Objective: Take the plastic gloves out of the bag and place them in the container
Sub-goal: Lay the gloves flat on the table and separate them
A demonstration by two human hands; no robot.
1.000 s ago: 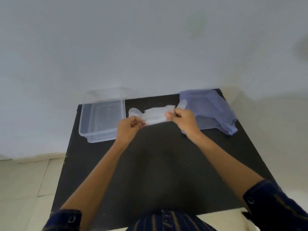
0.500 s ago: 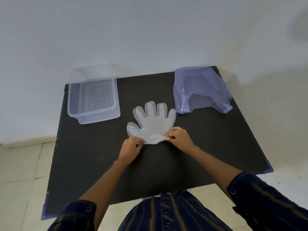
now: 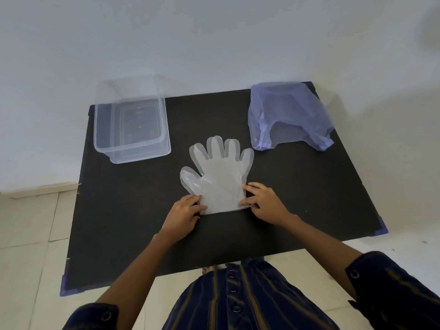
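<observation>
A clear plastic glove (image 3: 220,177) lies flat on the black table (image 3: 133,210), fingers pointing away from me. My left hand (image 3: 183,214) holds the cuff's left corner with thumb and fingertips. My right hand (image 3: 263,202) holds the cuff's right corner, its fingers slightly spread along the edge. The clear plastic container (image 3: 132,148) stands open at the back left, with no glove in it. The thin bluish-purple bag (image 3: 288,115) lies crumpled at the back right, its mouth toward me; what it holds cannot be made out.
The table's back edge meets a white wall (image 3: 214,44). Tiled floor (image 3: 28,234) shows to the left and below the near edge. My striped dark shirt (image 3: 238,298) fills the bottom of the view.
The glove was held stretched between both hands near the bag and container. It has come down toward me and now lies spread flat on the table, both hands still at its cuff.
</observation>
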